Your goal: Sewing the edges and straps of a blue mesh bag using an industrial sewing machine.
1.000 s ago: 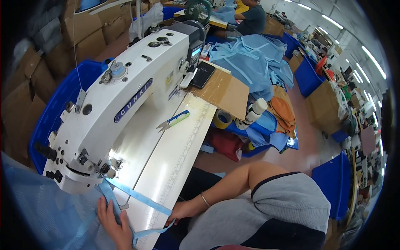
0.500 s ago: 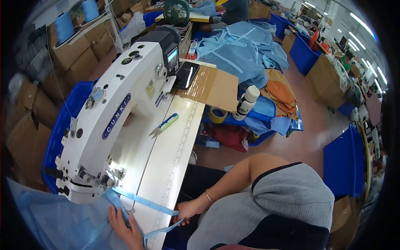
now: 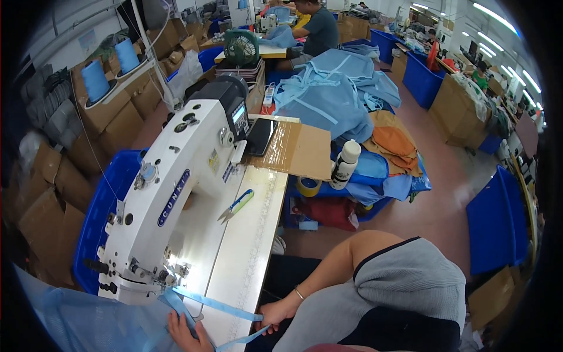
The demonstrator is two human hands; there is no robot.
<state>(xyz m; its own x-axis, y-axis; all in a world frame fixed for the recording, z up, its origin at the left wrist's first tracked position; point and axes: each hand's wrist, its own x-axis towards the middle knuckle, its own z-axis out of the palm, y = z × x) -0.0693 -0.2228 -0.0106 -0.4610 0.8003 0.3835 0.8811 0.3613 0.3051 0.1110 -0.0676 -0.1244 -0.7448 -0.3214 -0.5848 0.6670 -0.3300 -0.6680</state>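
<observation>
A light-blue binding strip (image 3: 220, 303) runs from under the needle area of a white sewing machine (image 3: 158, 193) to my right hand (image 3: 273, 317). That hand is closed around the strip at the table's near edge, and the strip's loose length loops back leftward beneath it. My left hand (image 3: 190, 335) lies with fingers spread on blue mesh fabric (image 3: 88, 320), beside the strip where it meets the cloth. The machine head hides the needle and the seam. Thread snips (image 3: 237, 205) with blue and green handles rest on the white tabletop (image 3: 234, 258), beyond both hands.
A phone (image 3: 261, 138) and a cardboard piece (image 3: 305, 149) lie behind the snips. A white bottle (image 3: 346, 164) and a tape roll (image 3: 308, 186) stand to the right, by piled blue garments (image 3: 328, 100). Blue bins (image 3: 498, 220) flank the workplace. Another person (image 3: 319, 29) sits farther back.
The whole view has tilted up, so the machine and table sit lower in the picture. Both hands keep nearly the same places on the fabric and the strip.
</observation>
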